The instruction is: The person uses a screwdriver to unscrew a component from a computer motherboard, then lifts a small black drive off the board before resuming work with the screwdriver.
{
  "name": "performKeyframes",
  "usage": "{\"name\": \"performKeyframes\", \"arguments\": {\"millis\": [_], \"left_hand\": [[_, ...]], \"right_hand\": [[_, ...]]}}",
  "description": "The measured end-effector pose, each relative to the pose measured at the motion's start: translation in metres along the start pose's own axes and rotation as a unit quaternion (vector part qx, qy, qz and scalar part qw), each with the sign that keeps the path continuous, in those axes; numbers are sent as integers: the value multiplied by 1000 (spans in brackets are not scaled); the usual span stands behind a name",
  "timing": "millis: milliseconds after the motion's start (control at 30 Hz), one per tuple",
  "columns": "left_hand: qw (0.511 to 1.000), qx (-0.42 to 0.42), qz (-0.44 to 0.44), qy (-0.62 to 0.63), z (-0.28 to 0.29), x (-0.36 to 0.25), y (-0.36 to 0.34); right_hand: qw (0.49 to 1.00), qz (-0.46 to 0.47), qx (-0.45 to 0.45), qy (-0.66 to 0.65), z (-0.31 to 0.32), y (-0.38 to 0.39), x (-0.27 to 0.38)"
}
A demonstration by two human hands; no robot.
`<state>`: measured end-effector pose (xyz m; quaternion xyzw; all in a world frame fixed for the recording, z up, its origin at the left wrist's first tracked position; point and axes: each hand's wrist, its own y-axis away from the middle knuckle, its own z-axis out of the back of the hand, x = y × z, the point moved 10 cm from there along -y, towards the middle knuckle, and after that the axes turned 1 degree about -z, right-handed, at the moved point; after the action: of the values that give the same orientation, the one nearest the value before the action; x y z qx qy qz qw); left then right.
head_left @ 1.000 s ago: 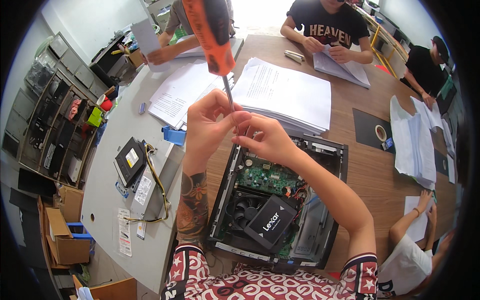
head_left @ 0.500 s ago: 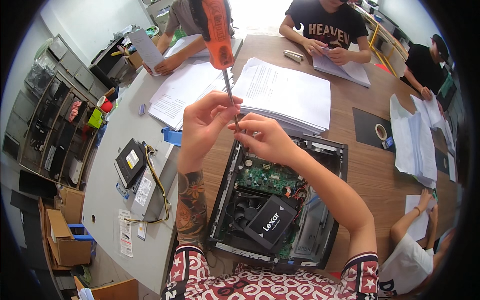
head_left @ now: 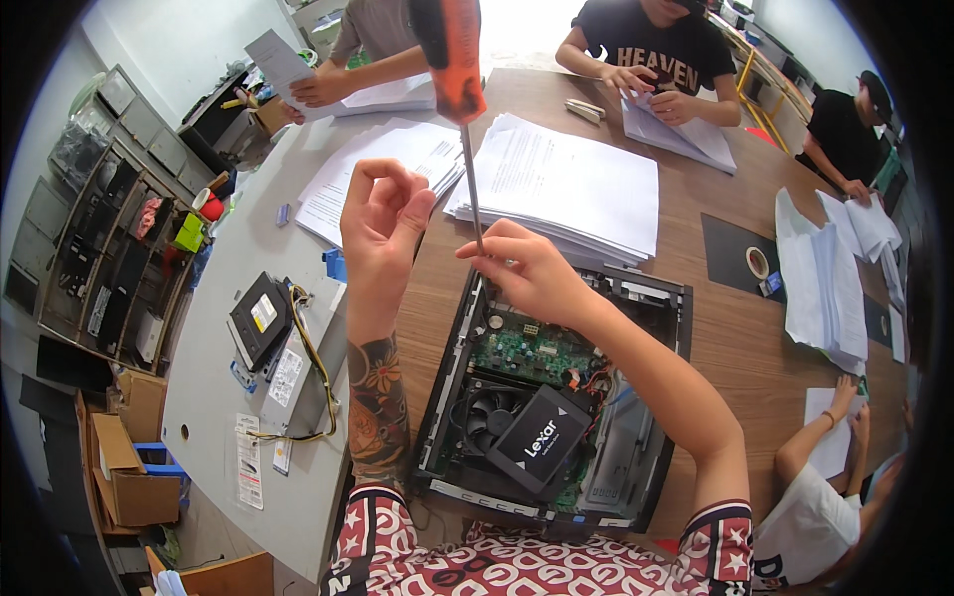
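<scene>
My right hand (head_left: 522,263) pinches the lower end of a screwdriver's shaft between thumb and fingers. The screwdriver (head_left: 469,159) stands nearly upright, its orange and black handle at the top of the view. To its left, my left hand (head_left: 386,214) is raised apart from the tool, thumb against curled fingertips; whatever is between them is too small to tell. Below my hands lies an opened desktop computer case (head_left: 651,487) with a green circuit board (head_left: 542,360) and a cooling fan (head_left: 487,417). A black solid-state drive (head_left: 540,437) rests tilted inside, beside the fan.
Paper stacks (head_left: 586,189) lie beyond the case. On the grey table at left sit an optical drive (head_left: 260,320) and a metal power supply (head_left: 288,382) with cables. A tape roll (head_left: 757,262) lies at right. Several people handle papers around the table.
My left hand has let go of the screwdriver shaft and moved left. The screwdriver has shifted slightly right, still pinched by my right hand, which has hardly moved.
</scene>
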<state>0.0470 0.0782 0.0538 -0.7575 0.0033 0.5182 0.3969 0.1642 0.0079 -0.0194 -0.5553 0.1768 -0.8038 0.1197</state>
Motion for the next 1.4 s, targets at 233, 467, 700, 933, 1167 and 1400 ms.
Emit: {"name": "performKeyframes", "arguments": {"millis": [233,467,700,933,1167,1400], "left_hand": [[999,-2,-8,-45,-1,-11,1],[996,46,10,-73,-15,-3,3],[995,64,45,-55,-22,5,4],[994,83,36,-64,-25,6,4],[995,61,49,-65,-19,11,4],[996,68,56,-31,-24,14,4]], "right_hand": [[999,8,-7,53,6,-1,3],[998,11,-10,61,10,-2,2],[998,12,4,55,1,1,5],[998,30,-6,53,0,2,6],[999,2,6,44,-4,2,9],[998,32,-7,45,-1,3,6]]}}
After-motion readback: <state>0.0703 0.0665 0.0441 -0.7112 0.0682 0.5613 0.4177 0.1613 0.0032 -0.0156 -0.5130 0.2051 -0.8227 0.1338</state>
